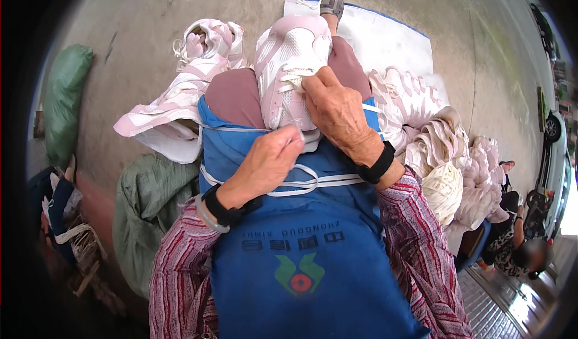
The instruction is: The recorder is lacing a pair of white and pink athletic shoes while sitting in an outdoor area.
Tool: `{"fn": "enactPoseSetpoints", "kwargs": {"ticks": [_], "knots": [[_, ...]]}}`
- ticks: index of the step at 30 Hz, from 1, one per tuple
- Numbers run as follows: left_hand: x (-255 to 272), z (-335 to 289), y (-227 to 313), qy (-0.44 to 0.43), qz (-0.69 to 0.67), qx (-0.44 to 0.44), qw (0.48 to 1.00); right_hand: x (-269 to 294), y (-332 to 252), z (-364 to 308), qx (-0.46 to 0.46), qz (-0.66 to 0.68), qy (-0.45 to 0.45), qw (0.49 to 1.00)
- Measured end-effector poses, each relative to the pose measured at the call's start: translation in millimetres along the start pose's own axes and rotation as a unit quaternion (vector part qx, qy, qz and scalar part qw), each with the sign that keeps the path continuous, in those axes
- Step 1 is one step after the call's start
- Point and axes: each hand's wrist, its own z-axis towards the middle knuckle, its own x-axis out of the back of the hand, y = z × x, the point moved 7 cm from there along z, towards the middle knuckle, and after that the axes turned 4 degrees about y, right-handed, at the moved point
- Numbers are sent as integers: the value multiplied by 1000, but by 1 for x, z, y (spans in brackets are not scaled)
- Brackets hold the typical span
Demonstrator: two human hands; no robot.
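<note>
A pink and white shoe upper [288, 47] lies across my lap, its laced part between my hands. My right hand [340, 110] is closed in a pinch on a white shoelace [293, 76] at the eyelets. Close to the lower end of the upper, my left hand [268, 161] is also closed, with thumb and fingertips pressed together; a thin pale strand seems to run by them, but what they hold is unclear. A blue apron [289, 224] covers my lap, with white cords tied across it.
Stacked pink and white uppers lie left [180, 92] and right [409, 101], beside a bundle of white laces [442, 191]. Green sacks [147, 200] stand left. Past my knees lies a white sheet [385, 41]. Another person [515, 251] sits far right, near parked vehicles.
</note>
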Motion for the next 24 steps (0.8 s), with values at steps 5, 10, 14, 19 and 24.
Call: {"fn": "enactPoseSetpoints", "kwargs": {"ticks": [5,10,14,19,24], "knots": [[-5,-2,-10,-30,-54,73,995,24,17,-11,-91,76,37,992],[-7,-27,-42,59,-250,248,934,17,23,-36,-163,77,-64,982],[-6,-22,-45,70,-349,248,901,16,16,-41,-143,36,-66,987],[-10,-22,-45,106,-414,282,859,16,11,-37,-150,138,-72,976],[-18,-22,-46,144,-470,294,820,5,-1,-36,-123,222,-105,962]]}}
